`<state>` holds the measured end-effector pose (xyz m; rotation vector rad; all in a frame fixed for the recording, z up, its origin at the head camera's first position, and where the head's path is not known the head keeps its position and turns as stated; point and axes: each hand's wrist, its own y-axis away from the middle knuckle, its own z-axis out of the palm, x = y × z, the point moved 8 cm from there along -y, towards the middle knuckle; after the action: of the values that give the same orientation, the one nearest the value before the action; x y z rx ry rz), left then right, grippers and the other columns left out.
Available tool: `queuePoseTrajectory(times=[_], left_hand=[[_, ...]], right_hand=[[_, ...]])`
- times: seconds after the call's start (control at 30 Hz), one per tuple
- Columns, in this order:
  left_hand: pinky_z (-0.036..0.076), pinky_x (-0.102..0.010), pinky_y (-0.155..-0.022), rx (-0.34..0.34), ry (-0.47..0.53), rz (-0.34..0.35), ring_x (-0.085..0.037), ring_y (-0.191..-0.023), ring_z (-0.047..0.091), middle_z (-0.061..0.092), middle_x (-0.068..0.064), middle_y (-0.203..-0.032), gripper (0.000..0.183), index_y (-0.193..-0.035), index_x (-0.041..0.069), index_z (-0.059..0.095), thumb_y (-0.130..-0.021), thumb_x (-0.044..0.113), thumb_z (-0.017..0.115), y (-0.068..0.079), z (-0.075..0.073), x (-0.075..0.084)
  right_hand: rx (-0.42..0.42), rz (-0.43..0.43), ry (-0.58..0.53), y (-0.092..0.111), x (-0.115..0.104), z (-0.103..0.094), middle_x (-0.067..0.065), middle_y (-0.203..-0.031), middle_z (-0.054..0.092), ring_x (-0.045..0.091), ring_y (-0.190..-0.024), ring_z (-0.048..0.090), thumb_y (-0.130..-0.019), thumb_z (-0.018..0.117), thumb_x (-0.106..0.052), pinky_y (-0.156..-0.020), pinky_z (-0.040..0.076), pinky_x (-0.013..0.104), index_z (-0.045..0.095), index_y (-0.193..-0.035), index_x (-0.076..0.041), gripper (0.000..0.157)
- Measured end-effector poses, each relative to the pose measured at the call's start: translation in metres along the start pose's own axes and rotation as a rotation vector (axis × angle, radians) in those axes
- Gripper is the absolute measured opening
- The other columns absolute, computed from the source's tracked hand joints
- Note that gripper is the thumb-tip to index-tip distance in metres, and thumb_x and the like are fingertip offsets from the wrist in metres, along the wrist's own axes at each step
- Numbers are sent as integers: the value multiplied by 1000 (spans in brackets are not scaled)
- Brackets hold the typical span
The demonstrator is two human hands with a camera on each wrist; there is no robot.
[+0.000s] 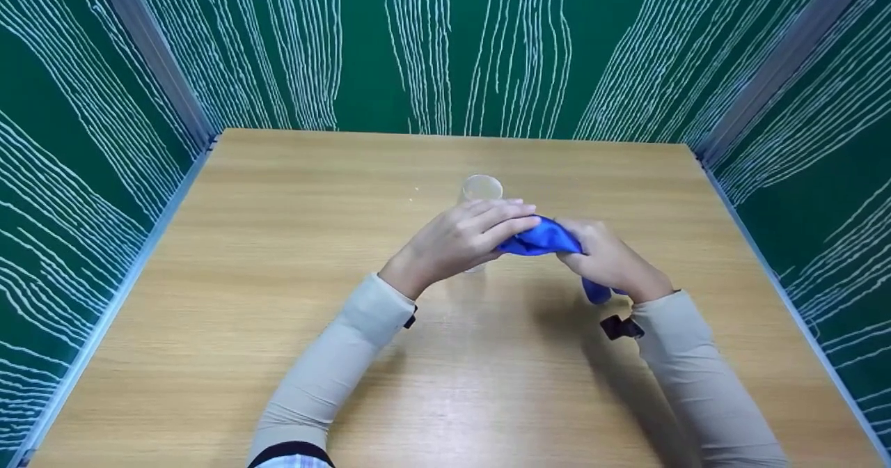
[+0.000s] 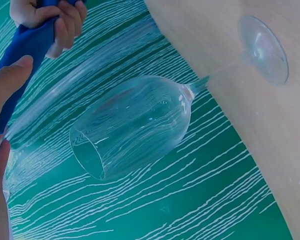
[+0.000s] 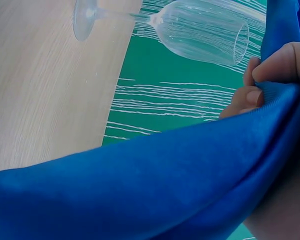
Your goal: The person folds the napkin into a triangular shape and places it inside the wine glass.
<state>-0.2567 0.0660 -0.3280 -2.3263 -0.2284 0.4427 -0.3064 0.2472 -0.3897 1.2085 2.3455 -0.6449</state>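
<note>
A length of shiny blue cloth (image 1: 536, 238) stretches between the two hands above the table. My left hand (image 1: 463, 238), reaching over from the left, pinches one end between thumb and fingers. The other part is gripped by my right hand (image 1: 605, 255), with a loose tail hanging below it. Behind my left hand stands a clear stemmed wine glass (image 2: 135, 127), upright on its round foot. In the head view its rim (image 1: 482, 187) rises above the hand, which hides much of the bowl. The right wrist view shows the cloth (image 3: 140, 185) across its lower half, clear of the glass.
The light wooden table (image 1: 292, 245) has green panels (image 1: 473, 50) with white wavy lines around its back and sides. Grey posts (image 1: 153, 43) mark the back corners. Small white specks (image 1: 416, 189) lie left of the glass.
</note>
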Motion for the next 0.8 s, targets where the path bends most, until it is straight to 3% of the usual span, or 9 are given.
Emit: queuePoseTrajectory(times=[0.13, 0.37, 0.63, 0.8], left_hand=[[42, -31, -108, 16, 14, 20, -20, -120, 62, 66, -8, -129, 35, -130, 7, 65, -97, 16, 68, 2, -2, -1], [45, -26, -103, 47, 48, 8, -20, -110, 67, 71, -7, -120, 28, -123, 7, 69, -96, 16, 69, 9, -5, -3], [48, -26, -100, 80, 65, -21, -20, -106, 68, 72, -7, -114, 24, -117, 7, 72, -95, 17, 71, 9, -8, -6], [52, -25, -94, 112, 72, -42, -19, -102, 69, 73, -7, -109, 24, -114, 7, 72, -93, 20, 74, 9, -9, -8]], right_hand=[[-16, 19, -4, 0, 1, 2, 3, -91, 65, 24, -81, 60, -88, 60, -3, -75, 51, 43, 63, -112, -5, 24], [-33, -36, 23, -2, -2, 6, -1, -82, 59, 19, -71, 57, -85, 65, -11, -61, 47, 37, 60, -104, -12, 19], [-35, -2, -11, 0, -6, 7, 2, -101, 64, 21, -86, 61, -89, 73, -21, -73, 51, 42, 55, -121, -14, 38], [-28, 12, -34, 0, -13, 7, 5, -108, 62, 23, -89, 60, -89, 76, -34, -74, 51, 43, 52, -129, -14, 51]])
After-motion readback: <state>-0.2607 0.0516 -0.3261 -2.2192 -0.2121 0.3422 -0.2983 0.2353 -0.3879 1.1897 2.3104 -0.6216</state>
